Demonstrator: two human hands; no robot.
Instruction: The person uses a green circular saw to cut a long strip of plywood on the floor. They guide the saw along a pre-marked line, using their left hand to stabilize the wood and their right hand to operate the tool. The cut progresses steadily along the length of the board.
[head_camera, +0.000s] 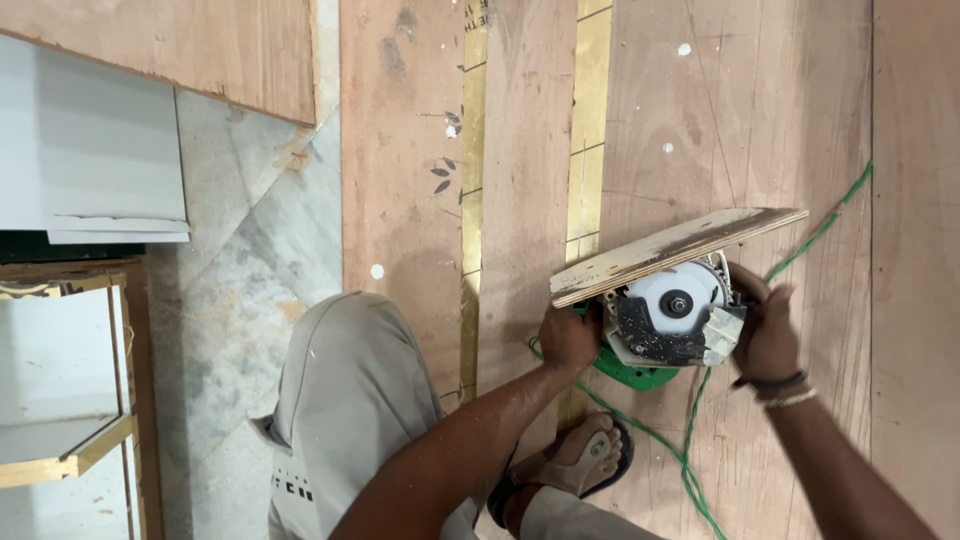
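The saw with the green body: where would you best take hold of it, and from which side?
By the green body, from the sides, as the left hand and right hand do. The blade faces up under the board, so stay off the middle.

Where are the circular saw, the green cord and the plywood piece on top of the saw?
circular saw (672, 312), head view, blade guard.
green cord (820, 230), head view, upper run.
plywood piece (680, 250), head view, top face.

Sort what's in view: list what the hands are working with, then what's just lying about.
In hand:
- green circular saw with round blade, gripped by left hand and right hand
- narrow plywood strip on the saw
- green power cord

Lying about:
- large plywood sheets
- gold edging strips
- white panels
- marble floor
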